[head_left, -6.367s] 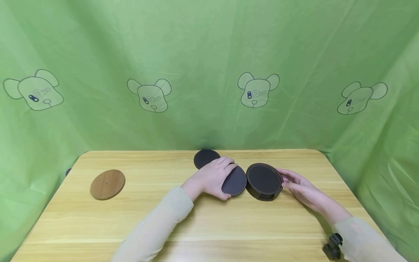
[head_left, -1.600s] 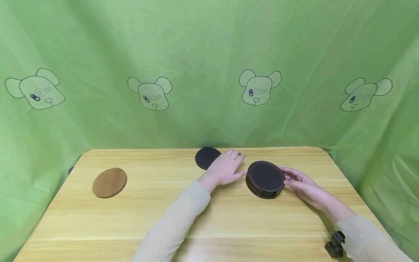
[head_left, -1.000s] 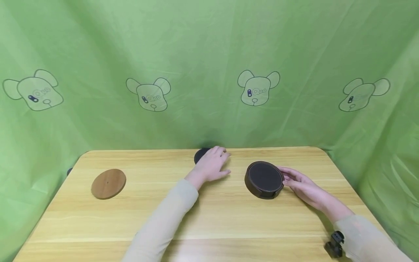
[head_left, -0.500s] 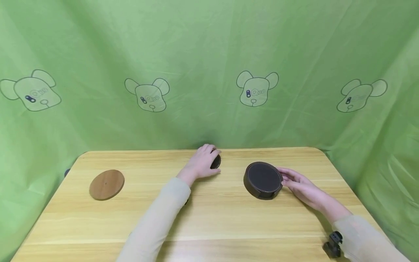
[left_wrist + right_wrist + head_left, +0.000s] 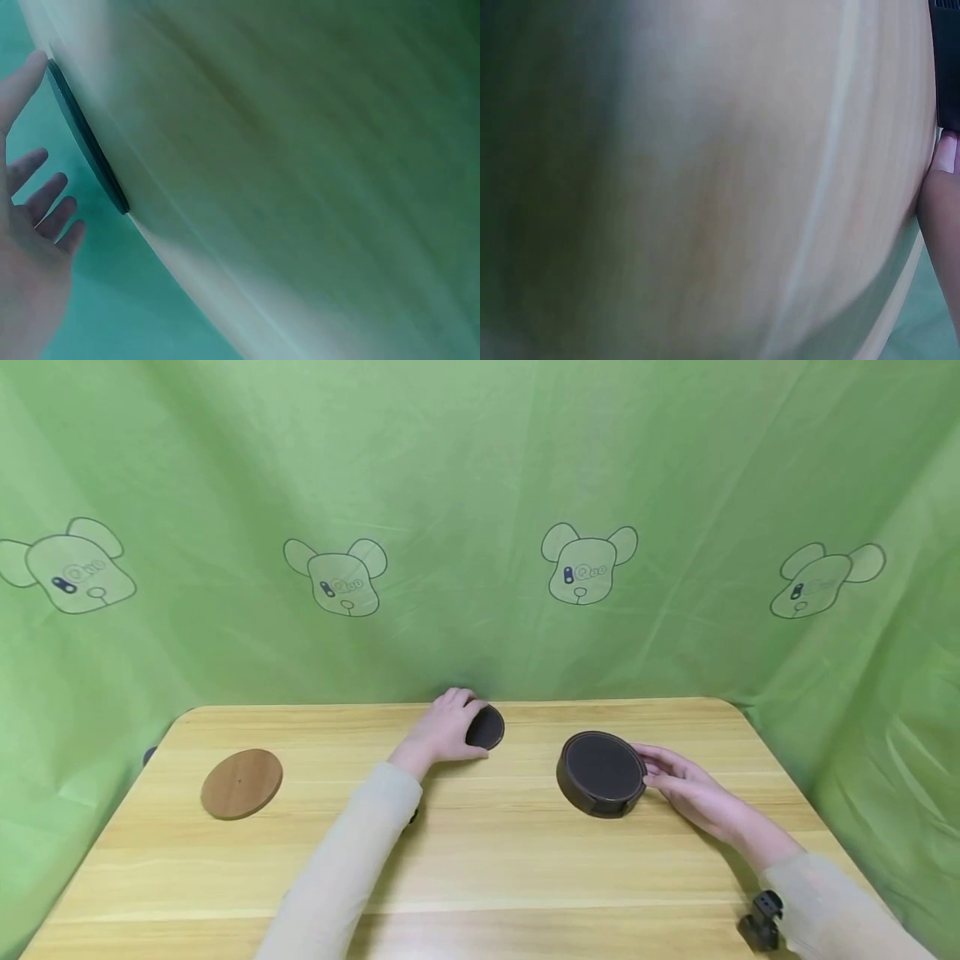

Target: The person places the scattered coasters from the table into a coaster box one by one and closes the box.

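Note:
In the head view, my left hand reaches over a black round coaster lying near the table's back edge, covering its left part. The thumb is at the near rim and the fingers spread over the far side. In the left wrist view, the thumb tip is right at one end of the coaster, with the other fingers loosely bent beside it. My right hand holds the right side of a round dark brown coaster holder, thumb in front and fingers behind. A black coaster lies on top inside it.
A round wooden disc with a small centre mark lies at the table's left. The light wood table ends at a green curtain printed with bear heads. A small black device is strapped at the right wrist.
The coaster once under my left hand beside the holder is gone from the table there. My left hand moved left and back to the rear coaster. The right hand stays at the holder.

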`<state>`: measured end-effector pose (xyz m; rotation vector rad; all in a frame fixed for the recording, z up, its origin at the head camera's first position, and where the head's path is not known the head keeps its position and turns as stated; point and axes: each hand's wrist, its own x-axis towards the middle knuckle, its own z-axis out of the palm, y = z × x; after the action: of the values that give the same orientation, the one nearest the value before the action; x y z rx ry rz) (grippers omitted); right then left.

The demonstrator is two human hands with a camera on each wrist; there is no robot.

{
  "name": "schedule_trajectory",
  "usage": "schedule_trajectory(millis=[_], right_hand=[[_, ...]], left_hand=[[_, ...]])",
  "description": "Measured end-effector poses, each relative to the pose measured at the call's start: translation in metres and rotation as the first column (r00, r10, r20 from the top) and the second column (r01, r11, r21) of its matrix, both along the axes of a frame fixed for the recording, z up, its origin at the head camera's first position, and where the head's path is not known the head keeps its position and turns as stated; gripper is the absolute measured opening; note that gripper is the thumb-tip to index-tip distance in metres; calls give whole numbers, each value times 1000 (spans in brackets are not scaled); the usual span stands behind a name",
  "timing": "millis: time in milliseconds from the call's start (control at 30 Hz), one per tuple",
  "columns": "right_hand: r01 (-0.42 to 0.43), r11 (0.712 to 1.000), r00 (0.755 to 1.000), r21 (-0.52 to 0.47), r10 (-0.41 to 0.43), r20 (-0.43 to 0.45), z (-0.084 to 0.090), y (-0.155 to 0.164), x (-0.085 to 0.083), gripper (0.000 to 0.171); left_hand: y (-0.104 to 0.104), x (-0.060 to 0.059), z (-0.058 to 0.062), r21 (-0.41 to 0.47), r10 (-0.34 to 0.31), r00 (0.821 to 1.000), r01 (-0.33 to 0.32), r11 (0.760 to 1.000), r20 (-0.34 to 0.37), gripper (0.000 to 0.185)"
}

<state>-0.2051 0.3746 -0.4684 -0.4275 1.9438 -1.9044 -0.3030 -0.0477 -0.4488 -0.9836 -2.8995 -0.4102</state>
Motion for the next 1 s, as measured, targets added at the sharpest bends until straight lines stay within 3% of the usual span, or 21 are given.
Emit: schedule_trajectory(millis=[367, 733, 1000], right_hand=[[21, 1000, 1000, 20, -21, 10, -3, 0, 2, 47], [26, 1000, 1000, 2, -26, 6, -2, -1, 3, 45], [21, 1000, 1000, -5, -21, -2, -3, 0, 4, 46]], left_hand=[[-12, -4, -4, -50, 69, 994, -65, 997, 80, 97], [-16, -3, -4, -20, 94, 985, -92, 996, 141, 97], [-10, -3, -4, -64, 124, 984, -117, 991, 129, 104]])
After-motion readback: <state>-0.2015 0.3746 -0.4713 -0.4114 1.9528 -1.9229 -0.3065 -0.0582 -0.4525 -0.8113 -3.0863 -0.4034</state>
